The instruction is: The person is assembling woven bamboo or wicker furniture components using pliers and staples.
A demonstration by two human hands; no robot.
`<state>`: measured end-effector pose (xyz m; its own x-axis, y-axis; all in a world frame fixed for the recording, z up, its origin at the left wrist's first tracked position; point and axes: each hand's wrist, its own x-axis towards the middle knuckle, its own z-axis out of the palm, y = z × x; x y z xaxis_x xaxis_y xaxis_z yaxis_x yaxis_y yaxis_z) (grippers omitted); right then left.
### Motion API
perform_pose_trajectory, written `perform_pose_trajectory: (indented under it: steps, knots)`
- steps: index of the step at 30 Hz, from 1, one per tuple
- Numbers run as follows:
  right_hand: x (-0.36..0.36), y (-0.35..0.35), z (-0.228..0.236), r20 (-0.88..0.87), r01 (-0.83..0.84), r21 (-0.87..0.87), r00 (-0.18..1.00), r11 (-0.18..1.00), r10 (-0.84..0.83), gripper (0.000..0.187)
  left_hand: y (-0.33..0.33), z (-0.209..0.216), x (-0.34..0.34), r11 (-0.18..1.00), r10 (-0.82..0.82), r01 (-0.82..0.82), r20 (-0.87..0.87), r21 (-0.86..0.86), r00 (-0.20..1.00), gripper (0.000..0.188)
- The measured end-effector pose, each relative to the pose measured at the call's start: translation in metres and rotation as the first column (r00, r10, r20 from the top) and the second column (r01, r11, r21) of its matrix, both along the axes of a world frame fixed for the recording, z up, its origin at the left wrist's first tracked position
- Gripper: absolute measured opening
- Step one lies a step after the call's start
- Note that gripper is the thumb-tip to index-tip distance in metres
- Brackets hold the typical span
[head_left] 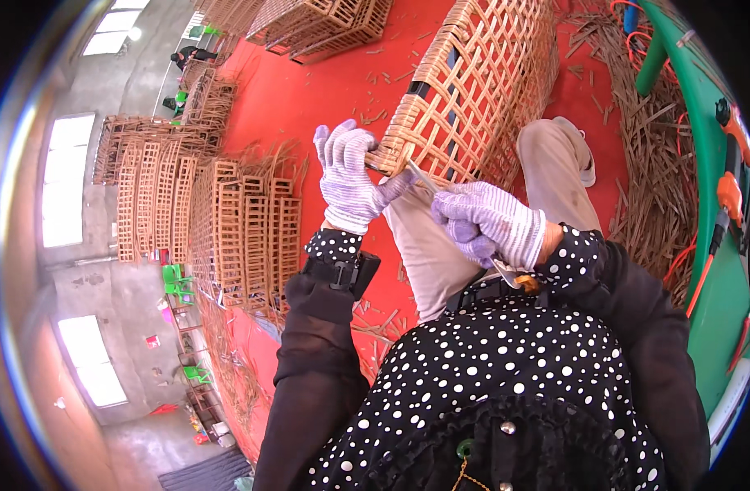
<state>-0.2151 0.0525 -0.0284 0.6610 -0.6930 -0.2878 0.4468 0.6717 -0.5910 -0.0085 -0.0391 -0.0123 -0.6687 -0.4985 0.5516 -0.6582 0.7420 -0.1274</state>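
A long woven basket of tan strips in open lattice, with dark bands on its frame, stands tilted before me, one end near my knees. My left hand, in a white and lilac striped glove, is at its near left corner, fingers stretched out and thumb reaching toward the basket's end. My right hand, gloved alike, is closed around a slim metal tool. The tool's narrow tip touches or nearly touches the weave beside that corner. Below the right hand a metal piece and an orange-brown part show; whether they belong to the same tool I cannot tell.
Cut strips lie heaped on the red floor at right. Beside them stands a green table with orange-handled tools. More woven frames are stacked at left, near green chairs. A person is far left.
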Motion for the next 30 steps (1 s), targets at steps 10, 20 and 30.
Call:
perform_pose_trajectory:
  steps: [10,20,30]
  knots:
    - [-0.011,-0.026,-0.025,-0.538,-0.296,-0.818,0.695,0.493,-0.477,0.025,-0.012,0.012,0.010,0.981,-0.192,0.192,0.017,-0.020,0.981,0.056]
    - [-0.002,-0.016,-0.009,-0.664,-0.200,-0.366,0.741,0.909,-0.104,0.023,-0.006,-0.007,0.032,0.993,-0.118,0.118,-0.164,-0.010,0.979,0.065]
    - [0.012,0.001,0.001,-0.417,-0.004,-0.019,0.909,1.000,-0.004,0.037,-0.017,0.006,0.034,0.956,-0.291,0.289,0.033,0.045,0.956,0.050]
